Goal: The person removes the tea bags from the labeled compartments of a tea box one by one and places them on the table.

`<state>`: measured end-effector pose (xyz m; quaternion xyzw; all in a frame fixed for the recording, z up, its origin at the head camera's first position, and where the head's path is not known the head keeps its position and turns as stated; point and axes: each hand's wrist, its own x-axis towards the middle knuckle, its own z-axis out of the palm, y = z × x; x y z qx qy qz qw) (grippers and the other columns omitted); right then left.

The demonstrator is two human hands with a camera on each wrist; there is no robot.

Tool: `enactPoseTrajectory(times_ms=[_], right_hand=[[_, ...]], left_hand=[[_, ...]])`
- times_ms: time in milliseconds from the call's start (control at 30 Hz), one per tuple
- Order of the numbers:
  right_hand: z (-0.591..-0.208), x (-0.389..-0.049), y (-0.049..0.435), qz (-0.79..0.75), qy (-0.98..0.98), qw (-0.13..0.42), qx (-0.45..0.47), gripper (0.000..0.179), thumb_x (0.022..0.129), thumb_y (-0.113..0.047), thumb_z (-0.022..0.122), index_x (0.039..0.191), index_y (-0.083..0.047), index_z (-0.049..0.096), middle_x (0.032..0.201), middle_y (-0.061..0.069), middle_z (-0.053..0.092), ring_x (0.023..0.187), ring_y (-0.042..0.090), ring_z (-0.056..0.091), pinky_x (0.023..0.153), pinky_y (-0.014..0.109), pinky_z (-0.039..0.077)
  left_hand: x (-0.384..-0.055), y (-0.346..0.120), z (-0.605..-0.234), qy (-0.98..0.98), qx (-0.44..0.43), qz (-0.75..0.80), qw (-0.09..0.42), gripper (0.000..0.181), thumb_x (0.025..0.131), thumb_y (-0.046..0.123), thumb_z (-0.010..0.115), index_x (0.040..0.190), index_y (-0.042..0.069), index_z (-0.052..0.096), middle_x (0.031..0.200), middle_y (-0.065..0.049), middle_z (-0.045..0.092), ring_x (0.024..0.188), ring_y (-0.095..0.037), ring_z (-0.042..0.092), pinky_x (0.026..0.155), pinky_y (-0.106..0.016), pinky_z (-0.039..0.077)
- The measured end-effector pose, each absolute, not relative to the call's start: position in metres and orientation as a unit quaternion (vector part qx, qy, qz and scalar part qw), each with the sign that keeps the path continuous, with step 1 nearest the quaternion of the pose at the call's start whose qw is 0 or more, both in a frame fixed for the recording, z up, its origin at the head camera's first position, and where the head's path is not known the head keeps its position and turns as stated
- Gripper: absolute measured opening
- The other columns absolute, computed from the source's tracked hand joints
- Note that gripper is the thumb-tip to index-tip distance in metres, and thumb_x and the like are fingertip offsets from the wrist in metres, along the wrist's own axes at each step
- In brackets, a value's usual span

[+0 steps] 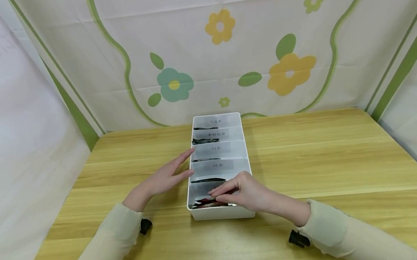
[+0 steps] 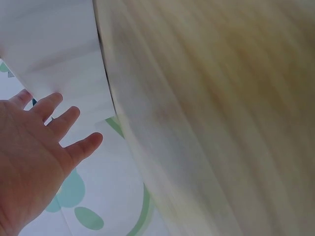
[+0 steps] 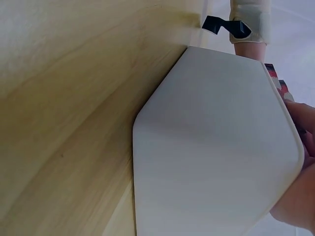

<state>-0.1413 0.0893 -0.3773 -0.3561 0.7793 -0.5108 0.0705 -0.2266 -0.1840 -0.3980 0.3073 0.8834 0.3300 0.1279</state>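
A long white box [image 1: 223,213] stands on the table, split crosswise into several compartments with Chinese tea names on the dividers. My right hand [image 1: 252,191] reaches over its near right corner, thumb and fingertips pinching the top of a red and black tea packet [image 1: 206,203] in the nearest compartment. Part of the packets there is hidden beneath that hand. Along the box's left wall, my left hand [image 1: 165,177] spreads straight fingers, tips right at the rim. In the right wrist view, red packets [image 3: 271,73] poke above the box wall.
Thin dark packets [image 1: 205,140] stand in the farther compartments, toward their left side. The wooden table [image 1: 319,156] extends on both sides of the box. A flowered cloth [image 1: 197,28] hangs behind it, and white cloth [image 1: 9,140] hangs at the left.
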Motion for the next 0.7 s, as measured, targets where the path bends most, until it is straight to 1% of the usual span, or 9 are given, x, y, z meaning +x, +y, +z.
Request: enactPoseTrajectory(times_ms=[133, 333, 400, 700], right_hand=[[-0.376, -0.140, 0.089, -0.524, 0.781, 0.072, -0.333, 0.010, 0.085, 0.001, 0.072, 0.094, -0.001, 0.078, 0.098, 0.005, 0.073, 0.093, 0.010, 0.068, 0.074, 0.026, 0.055], [-0.375, -0.140, 0.090, -0.531, 0.781, 0.047, -0.326, 0.009, 0.084, 0.000, 0.074, 0.091, 0.000, 0.078, 0.093, 0.006, 0.074, 0.085, 0.010, 0.070, 0.066, 0.026, 0.056], [-0.375, -0.140, 0.090, -0.533, 0.782, 0.047, -0.320, 0.009, 0.084, -0.001, 0.075, 0.092, 0.000, 0.078, 0.091, 0.006, 0.074, 0.083, 0.010, 0.069, 0.064, 0.025, 0.055], [-0.378, -0.140, 0.099, -0.554, 0.777, 0.055, -0.294, 0.012, 0.084, 0.000, 0.074, 0.095, 0.003, 0.076, 0.095, 0.010, 0.073, 0.084, 0.011, 0.070, 0.068, 0.027, 0.056]], left_hand=[[-0.226, -0.184, -0.398, 0.883, 0.306, 0.332, 0.128, 0.066, 0.100, 0.048, 0.048, 0.156, 0.033, 0.016, 0.159, 0.003, 0.017, 0.143, -0.024, 0.020, 0.112, -0.051, 0.020], [-0.225, -0.185, -0.398, 0.881, 0.305, 0.338, 0.127, 0.065, 0.101, 0.046, 0.048, 0.156, 0.033, 0.016, 0.159, 0.003, 0.017, 0.143, -0.024, 0.020, 0.112, -0.052, 0.021], [-0.225, -0.184, -0.398, 0.882, 0.304, 0.338, 0.128, 0.065, 0.101, 0.046, 0.048, 0.156, 0.034, 0.016, 0.159, 0.004, 0.017, 0.143, -0.024, 0.020, 0.112, -0.052, 0.021], [-0.225, -0.184, -0.398, 0.881, 0.303, 0.339, 0.130, 0.066, 0.100, 0.048, 0.048, 0.156, 0.035, 0.015, 0.159, 0.004, 0.016, 0.144, -0.024, 0.020, 0.112, -0.053, 0.021]])
